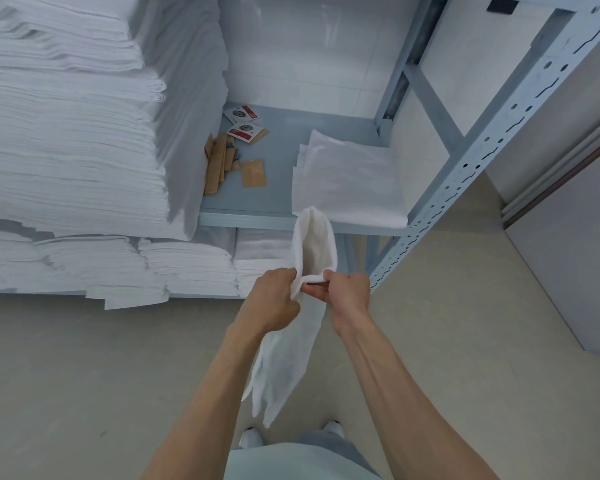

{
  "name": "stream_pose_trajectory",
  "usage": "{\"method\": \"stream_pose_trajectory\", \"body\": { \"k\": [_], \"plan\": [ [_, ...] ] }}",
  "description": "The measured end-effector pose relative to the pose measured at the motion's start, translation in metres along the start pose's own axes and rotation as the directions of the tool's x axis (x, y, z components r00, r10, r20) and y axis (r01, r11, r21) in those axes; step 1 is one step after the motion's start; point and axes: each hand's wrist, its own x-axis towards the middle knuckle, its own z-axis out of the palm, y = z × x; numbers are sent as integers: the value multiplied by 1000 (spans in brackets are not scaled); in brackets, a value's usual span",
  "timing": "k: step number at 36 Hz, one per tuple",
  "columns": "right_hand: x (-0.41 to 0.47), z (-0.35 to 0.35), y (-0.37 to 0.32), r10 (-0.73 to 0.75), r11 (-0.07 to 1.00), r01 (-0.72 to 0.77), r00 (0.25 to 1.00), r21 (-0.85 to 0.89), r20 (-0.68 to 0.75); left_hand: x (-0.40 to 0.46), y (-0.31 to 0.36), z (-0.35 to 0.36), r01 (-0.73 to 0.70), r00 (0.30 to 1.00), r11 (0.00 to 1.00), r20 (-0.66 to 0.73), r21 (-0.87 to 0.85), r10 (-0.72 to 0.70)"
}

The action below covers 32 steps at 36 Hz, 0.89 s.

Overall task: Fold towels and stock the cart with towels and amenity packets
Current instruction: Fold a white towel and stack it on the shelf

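Right now: mid-fold, by my reading.
Towel (293, 341): held in the air before the shelf (278, 188), long axis running down toward the floor, a loop standing above the fists.
Left hand (274, 299): fingers curled, pinching the left edge.
Right hand (347, 292): pinching the right edge, close beside.
Folded pile (347, 178): up and ahead, nearer the right hand.

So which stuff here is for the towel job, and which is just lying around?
For the job:
- white towel that the left hand and right hand are gripping
- folded towels on the shelf
- brown packets and red-and-white packets

Just there:
- big stacks of white linen
- metal rack post
- floor
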Motion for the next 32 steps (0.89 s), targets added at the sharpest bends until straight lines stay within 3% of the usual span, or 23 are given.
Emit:
{"method": "stream_pose_trajectory", "body": {
  "k": [3,6,13,20,26,29,32],
  "plan": [
    [-2,-3,6,-17,997,19,1000,-73,25,-7,-2,6,-14,986,998,-169,-68,3],
    [-3,-12,8,-26,980,32,999,-195,30,-12,-4,5,-54,973,996,-229,-66,38],
    [22,-47,-8,171,801,-101,983,-590,63,-15,-10,-3,-125,967,991,-218,49,132],
    [55,-58,2,138,698,-107,990,-708,-14,-25,-27,-11,-140,962,983,-220,116,163],
    [51,-62,26,241,572,-135,970,-809,9,-37,-50,-25,-113,953,992,-278,52,124],
    [41,-58,30,172,520,-46,984,-853,52,-41,-60,-33,-86,944,996,-317,23,89],
    [36,-50,15,-54,518,66,998,-853,44,-48,-81,-44,16,916,993,-396,-114,-60]
  ]
}}
